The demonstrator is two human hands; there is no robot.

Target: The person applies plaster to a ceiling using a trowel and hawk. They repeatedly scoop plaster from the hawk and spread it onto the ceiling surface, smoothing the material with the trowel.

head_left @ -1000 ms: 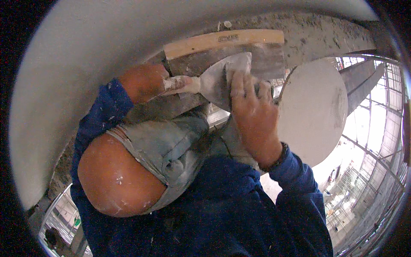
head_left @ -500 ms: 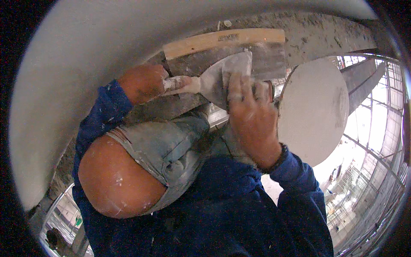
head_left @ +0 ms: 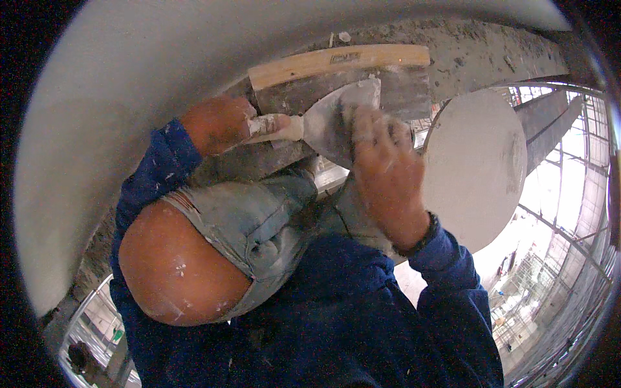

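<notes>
My left hand (head_left: 223,123) is closed round the pale, plaster-smeared handle of a putty knife (head_left: 323,123), whose broad blade points right. Bent fingers of my right hand (head_left: 388,168) press against the blade's right part and lower edge; they are slightly blurred. My right thumb is hidden, and whatever lies under those fingers cannot be made out. Just beyond the putty knife lies a wide taping knife (head_left: 291,97) with a long wooden grip (head_left: 339,63) along its far side. Neither hand holds the taping knife.
A grey, dusty ledge (head_left: 491,58) runs behind the tools, beside a curved pale wall (head_left: 116,97). A large round whitish surface (head_left: 475,168) stands right of my right hand. My bent leg in grey trousers (head_left: 259,213) is below my left hand. Metal framework (head_left: 569,194) shows far right.
My right hand has slid slightly down and to the right along the putty knife's blade. My left hand keeps its hold almost unmoved. The wide taping knife stays in place.
</notes>
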